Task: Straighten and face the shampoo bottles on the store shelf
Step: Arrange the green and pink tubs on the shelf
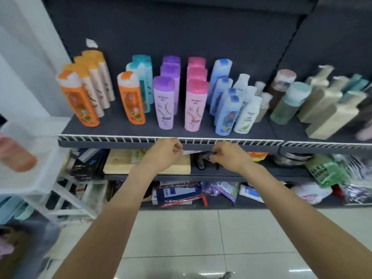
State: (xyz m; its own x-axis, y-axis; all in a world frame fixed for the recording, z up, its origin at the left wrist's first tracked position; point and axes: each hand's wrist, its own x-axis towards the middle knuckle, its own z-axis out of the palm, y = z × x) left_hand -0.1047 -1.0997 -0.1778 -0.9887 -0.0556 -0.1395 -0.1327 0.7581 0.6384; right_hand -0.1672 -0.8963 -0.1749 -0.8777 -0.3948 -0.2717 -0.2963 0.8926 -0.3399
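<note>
Shampoo bottles stand upright in rows on the dark shelf: orange ones at the left, a lone orange bottle with teal ones behind it, then a purple row, a pink row, a blue row and a white bottle. Both my hands are below the bottles at the shelf's front rail. My left hand and my right hand have curled fingers and pinch a small white-and-red paper tag between them. Neither hand touches a bottle.
A white wire fence runs along the shelf front. Beige pump bottles and a green bottle crowd the right. A white plastic rack stands at the left. Lower shelves hold boxes, a wooden board and packets. Tiled floor lies below.
</note>
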